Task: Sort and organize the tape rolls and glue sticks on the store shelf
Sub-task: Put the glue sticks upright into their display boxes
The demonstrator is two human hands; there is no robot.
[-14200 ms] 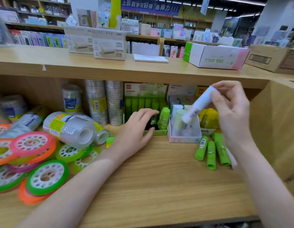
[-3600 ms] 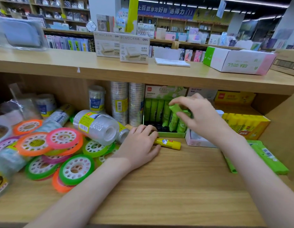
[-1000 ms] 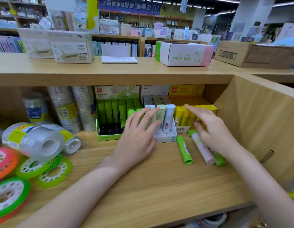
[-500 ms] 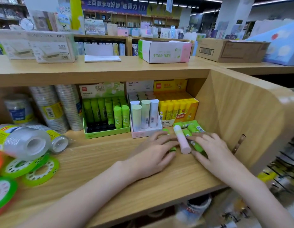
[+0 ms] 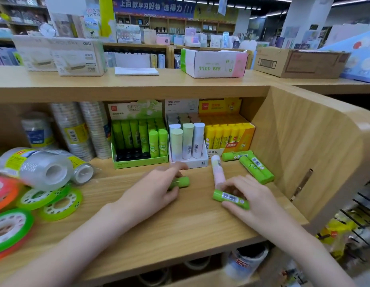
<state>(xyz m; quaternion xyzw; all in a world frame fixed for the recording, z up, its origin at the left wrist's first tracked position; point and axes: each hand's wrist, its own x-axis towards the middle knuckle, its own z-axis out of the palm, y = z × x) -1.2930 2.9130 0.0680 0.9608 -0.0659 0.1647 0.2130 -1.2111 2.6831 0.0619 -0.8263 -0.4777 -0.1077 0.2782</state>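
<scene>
While our left hand point(image 5: 153, 189) curls around one green glue stick point(image 5: 180, 181) lying sideways, our right hand point(image 5: 249, 195) pinches another green stick point(image 5: 229, 198), also sideways. Their green box point(image 5: 138, 162) sits just behind our left hand, so that hand is closer.

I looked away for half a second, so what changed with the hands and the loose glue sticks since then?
The left hand has drawn one green glue stick leftward and holds it. The right hand now grips another green stick. The pink stick and the display boxes stayed where they were.
</scene>
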